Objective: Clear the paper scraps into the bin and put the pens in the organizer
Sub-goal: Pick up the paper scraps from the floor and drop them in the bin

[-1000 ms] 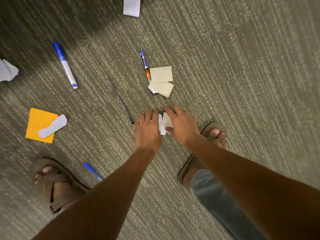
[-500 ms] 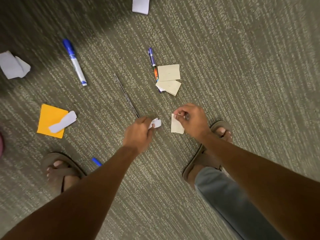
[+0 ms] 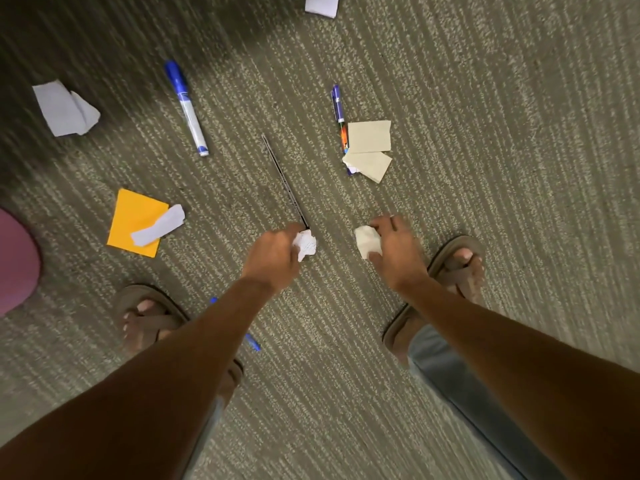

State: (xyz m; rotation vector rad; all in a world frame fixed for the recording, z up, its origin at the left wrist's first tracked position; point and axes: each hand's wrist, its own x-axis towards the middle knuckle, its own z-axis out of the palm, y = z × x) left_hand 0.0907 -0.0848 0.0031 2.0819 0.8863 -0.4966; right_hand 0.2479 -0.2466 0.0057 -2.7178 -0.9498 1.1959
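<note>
My left hand [image 3: 273, 254] grips a crumpled white paper scrap [image 3: 306, 244] above the carpet. My right hand [image 3: 398, 251] grips a crumpled beige paper scrap [image 3: 367, 241]. Just beyond my left hand lies a thin black pen [image 3: 284, 180]. A blue-capped white marker [image 3: 187, 109] lies further left. A purple and orange pen [image 3: 340, 114] lies beside two beige scraps [image 3: 370, 136], partly under them. A small blue pen [image 3: 252, 342] shows under my left forearm. An orange note [image 3: 133, 216] carries a white strip [image 3: 159, 225]. More white scraps lie at the left [image 3: 64, 109] and top [image 3: 322, 4].
My two sandalled feet [image 3: 147, 317] [image 3: 457, 268] stand on the grey-green carpet [image 3: 519, 133]. A maroon rounded object [image 3: 15, 265] sits at the left edge. No bin or organizer is in view.
My hands have drawn apart and lifted from the floor, each taking one scrap. The beige scrap went from flat to crumpled in my right hand. The view shifted, showing the maroon object.
</note>
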